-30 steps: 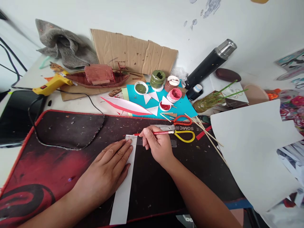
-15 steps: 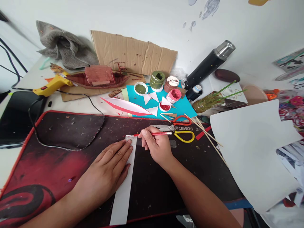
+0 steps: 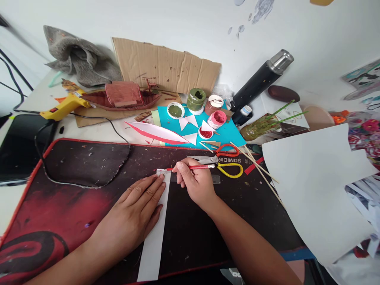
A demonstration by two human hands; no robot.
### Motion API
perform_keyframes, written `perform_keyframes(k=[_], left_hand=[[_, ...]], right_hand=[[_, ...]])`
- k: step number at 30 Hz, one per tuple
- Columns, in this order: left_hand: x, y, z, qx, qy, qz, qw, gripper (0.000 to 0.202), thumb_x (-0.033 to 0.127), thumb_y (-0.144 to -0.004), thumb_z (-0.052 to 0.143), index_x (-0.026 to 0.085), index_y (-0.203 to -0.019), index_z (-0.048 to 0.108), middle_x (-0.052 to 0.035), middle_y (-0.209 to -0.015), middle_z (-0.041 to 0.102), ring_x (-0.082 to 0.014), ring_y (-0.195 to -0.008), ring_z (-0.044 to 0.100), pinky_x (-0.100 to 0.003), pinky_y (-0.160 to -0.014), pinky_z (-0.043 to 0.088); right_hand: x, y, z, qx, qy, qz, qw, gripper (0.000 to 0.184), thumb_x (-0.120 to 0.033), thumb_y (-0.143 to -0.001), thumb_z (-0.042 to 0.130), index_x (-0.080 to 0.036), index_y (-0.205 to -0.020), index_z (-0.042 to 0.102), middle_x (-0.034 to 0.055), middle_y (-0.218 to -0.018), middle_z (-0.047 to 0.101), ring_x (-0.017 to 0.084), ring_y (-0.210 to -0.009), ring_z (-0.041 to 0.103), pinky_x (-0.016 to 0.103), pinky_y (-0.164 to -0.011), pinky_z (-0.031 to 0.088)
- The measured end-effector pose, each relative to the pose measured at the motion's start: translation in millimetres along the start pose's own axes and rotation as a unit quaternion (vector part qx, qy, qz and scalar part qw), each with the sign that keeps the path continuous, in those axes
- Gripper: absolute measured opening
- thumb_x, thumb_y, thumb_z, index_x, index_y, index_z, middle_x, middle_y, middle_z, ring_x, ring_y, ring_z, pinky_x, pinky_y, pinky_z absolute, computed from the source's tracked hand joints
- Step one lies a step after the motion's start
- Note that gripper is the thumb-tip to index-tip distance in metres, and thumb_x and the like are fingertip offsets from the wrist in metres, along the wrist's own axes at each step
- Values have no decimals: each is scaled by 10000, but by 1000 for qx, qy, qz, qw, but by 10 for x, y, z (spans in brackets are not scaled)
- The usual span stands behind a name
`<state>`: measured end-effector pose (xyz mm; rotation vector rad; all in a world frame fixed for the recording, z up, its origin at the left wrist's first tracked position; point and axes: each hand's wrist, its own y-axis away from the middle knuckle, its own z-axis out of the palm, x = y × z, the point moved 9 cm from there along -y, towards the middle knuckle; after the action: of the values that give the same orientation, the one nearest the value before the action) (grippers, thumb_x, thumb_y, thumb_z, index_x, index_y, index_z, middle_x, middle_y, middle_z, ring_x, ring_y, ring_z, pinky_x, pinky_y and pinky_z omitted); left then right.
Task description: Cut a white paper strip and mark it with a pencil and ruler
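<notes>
Flat and with its fingers stretched out, my left hand (image 3: 133,209) presses on a long white paper strip (image 3: 152,253) and the clear ruler (image 3: 216,179) laid across its far end. My right hand (image 3: 192,180) pinches a red pencil (image 3: 200,167), its point at the ruler's edge over the top of the strip. Part of the ruler is hidden beneath both hands. Just beyond my right hand lie scissors (image 3: 230,170) with one orange and one yellow handle, blades partly behind the fingers.
A dark mat (image 3: 196,245) covers the desk front. Behind it are a yellow glue gun (image 3: 63,107), a model boat (image 3: 121,97), paint jars (image 3: 196,99) on blue paper (image 3: 166,114), and a black flask (image 3: 255,85). Thin sticks (image 3: 261,166) and a large white sheet (image 3: 314,190) lie right.
</notes>
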<state>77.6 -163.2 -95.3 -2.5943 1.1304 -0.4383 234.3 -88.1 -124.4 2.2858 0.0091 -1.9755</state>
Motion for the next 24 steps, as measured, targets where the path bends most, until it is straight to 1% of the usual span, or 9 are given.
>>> perform_keyframes(k=[7, 11, 16, 18, 22, 24], left_hand=[[-3, 11, 12, -5, 8, -5, 1000, 522, 209, -1086, 564, 104, -1597, 570, -141, -1575, 681, -338, -1458, 623, -474, -1200, 509], [-16, 20, 17, -5, 13, -13, 1000, 533, 211, -1088, 559, 134, -1616, 558, -131, -1581, 678, -323, -1464, 626, -465, -1213, 508], [1, 15, 14, -5, 4, -2, 1000, 551, 206, -1085, 563, 92, -1623, 536, -150, -1567, 686, -346, -1447, 634, -481, -1195, 517], [-7, 15, 13, -5, 8, -8, 1000, 582, 205, -1087, 559, 108, -1658, 498, -141, -1573, 683, -340, -1450, 636, -479, -1199, 520], [-36, 22, 15, -2, 23, -25, 999, 634, 219, -1091, 553, 183, -1713, 435, -109, -1582, 681, -311, -1444, 652, -457, -1202, 530], [-37, 24, 15, -2, 24, -23, 999, 635, 222, -1088, 559, 178, -1710, 440, -112, -1585, 678, -315, -1441, 653, -458, -1196, 533]], right_hand=[[-3, -1, 7, 0, -12, -6, 1000, 377, -512, -1111, 606, -222, -888, 695, -42, -646, 618, 108, -516, 559, 240, -538, 453], [-1, -3, 7, -1, -8, -8, 1000, 405, -543, -1113, 598, -223, -885, 696, -41, -645, 618, 109, -514, 557, 241, -539, 457], [7, -1, 1, 3, 1, -2, 1000, 442, -594, -1109, 594, -227, -886, 700, -33, -651, 635, 116, -521, 569, 248, -548, 479], [6, 1, 0, 5, -5, -3, 1000, 433, -583, -1108, 600, -227, -882, 696, -33, -648, 633, 114, -515, 564, 247, -540, 474], [7, 2, 1, 5, -6, -4, 1000, 433, -583, -1109, 597, -228, -882, 695, -33, -648, 632, 116, -513, 564, 250, -538, 470], [6, 0, 1, 4, 1, -5, 1000, 439, -591, -1108, 592, -228, -885, 696, -32, -649, 633, 117, -517, 566, 253, -545, 473]])
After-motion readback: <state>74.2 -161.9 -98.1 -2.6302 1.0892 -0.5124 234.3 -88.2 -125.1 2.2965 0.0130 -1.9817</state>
